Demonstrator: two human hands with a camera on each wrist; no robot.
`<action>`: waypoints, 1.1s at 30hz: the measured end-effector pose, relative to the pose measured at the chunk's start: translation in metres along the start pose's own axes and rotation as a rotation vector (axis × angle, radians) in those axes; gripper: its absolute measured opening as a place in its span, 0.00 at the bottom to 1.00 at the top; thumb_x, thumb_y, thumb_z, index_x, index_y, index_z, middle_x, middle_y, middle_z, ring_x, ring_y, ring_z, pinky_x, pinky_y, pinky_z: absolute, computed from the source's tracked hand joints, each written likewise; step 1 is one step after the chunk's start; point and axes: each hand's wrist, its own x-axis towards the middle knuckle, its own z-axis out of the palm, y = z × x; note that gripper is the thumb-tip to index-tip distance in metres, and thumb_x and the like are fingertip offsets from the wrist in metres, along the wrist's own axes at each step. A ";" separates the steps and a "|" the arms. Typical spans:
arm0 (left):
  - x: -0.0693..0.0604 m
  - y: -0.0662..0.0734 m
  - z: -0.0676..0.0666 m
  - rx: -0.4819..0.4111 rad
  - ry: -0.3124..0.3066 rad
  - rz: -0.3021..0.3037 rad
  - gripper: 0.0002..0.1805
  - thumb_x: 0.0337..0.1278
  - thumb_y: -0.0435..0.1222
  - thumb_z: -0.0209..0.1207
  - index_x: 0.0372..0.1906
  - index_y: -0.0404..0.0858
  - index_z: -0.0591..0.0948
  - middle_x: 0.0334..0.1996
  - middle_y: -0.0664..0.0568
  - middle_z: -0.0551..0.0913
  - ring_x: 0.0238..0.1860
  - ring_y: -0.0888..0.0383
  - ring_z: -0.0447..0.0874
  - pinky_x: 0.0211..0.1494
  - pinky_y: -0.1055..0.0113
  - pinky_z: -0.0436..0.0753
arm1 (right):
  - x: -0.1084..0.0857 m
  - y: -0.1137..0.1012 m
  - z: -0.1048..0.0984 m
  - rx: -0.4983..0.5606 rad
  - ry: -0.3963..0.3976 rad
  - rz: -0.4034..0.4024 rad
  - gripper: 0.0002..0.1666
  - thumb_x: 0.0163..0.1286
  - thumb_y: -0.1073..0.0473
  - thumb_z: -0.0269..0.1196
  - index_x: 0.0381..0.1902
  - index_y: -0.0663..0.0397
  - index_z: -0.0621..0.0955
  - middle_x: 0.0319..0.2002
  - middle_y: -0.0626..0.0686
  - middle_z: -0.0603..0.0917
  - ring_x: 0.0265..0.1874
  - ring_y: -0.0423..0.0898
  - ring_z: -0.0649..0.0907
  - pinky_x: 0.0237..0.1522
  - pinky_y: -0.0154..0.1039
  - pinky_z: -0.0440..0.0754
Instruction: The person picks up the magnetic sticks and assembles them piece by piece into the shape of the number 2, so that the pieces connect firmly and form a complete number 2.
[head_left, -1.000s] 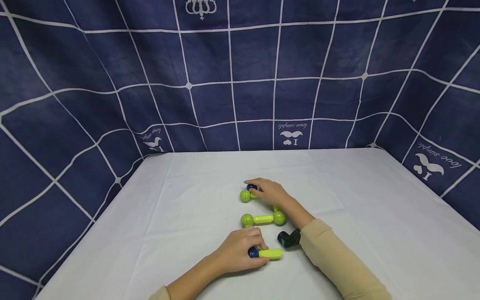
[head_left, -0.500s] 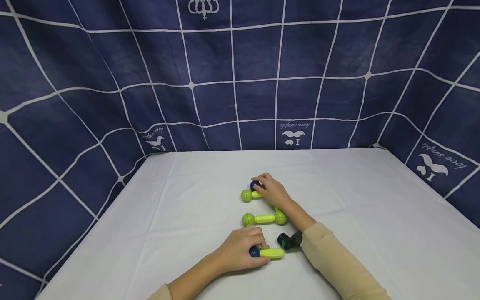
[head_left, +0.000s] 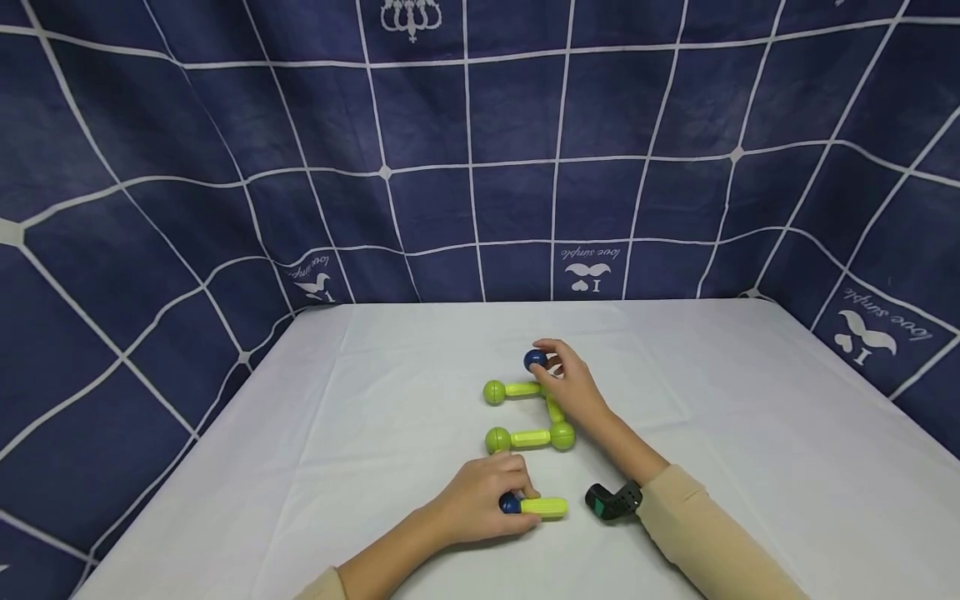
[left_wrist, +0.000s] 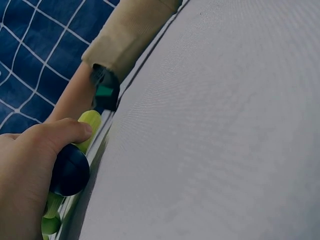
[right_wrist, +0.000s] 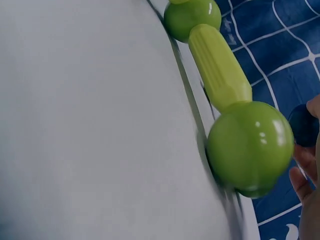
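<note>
In the head view, my right hand [head_left: 573, 387] pinches a dark blue ball [head_left: 536, 359] between thumb and fingers, just beyond the far end of a chain of green balls and yellow-green rods. Nearer to me, my left hand [head_left: 483, 500] grips a yellow-green rod [head_left: 546, 507] beside a second blue ball [head_left: 509, 503] that sits at the rod's end. The left wrist view shows a finger or thumb lying on that rod [left_wrist: 90, 120], with the blue ball [left_wrist: 72, 170] under the hand. A large green ball [right_wrist: 250, 145] fills much of the right wrist view.
The chain includes a far-left green ball [head_left: 494, 392], a middle rod [head_left: 530, 437] and a near-right green ball [head_left: 562, 436]. It runs toward my left hand, which hides part of it. A black wrist device [head_left: 613, 502] is on the right arm. A white cloth [head_left: 375, 400] covers the table.
My right hand has carried the blue ball right and slightly away from me, off from beside the far-left green ball, uncovering more of the chain. My left hand has stayed in place.
</note>
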 end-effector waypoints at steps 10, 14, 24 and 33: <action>-0.003 0.002 0.000 -0.029 -0.029 -0.045 0.10 0.45 0.50 0.63 0.30 0.49 0.82 0.27 0.65 0.73 0.30 0.74 0.66 0.31 0.87 0.63 | -0.044 -0.002 -0.026 0.164 -0.089 0.110 0.17 0.63 0.58 0.60 0.48 0.57 0.71 0.38 0.55 0.75 0.27 0.36 0.72 0.30 0.27 0.72; -0.004 0.001 0.002 -0.016 -0.009 -0.039 0.10 0.44 0.49 0.64 0.29 0.49 0.82 0.26 0.65 0.73 0.30 0.73 0.65 0.31 0.88 0.62 | -0.065 -0.003 -0.031 0.258 -0.177 0.122 0.16 0.64 0.59 0.59 0.46 0.59 0.67 0.34 0.52 0.75 0.24 0.34 0.71 0.27 0.28 0.71; -0.001 0.000 0.000 -0.007 -0.006 -0.016 0.10 0.43 0.49 0.64 0.29 0.49 0.82 0.26 0.65 0.73 0.29 0.73 0.65 0.30 0.88 0.61 | -0.091 0.004 -0.043 0.302 -0.554 0.034 0.11 0.67 0.60 0.54 0.44 0.61 0.74 0.38 0.52 0.75 0.28 0.33 0.74 0.30 0.32 0.76; 0.001 0.000 0.000 0.007 0.004 -0.007 0.10 0.42 0.49 0.65 0.29 0.49 0.82 0.26 0.65 0.73 0.29 0.73 0.65 0.30 0.89 0.60 | -0.085 0.004 -0.054 0.307 -0.791 0.095 0.11 0.65 0.58 0.57 0.42 0.58 0.77 0.38 0.47 0.76 0.37 0.35 0.73 0.42 0.30 0.72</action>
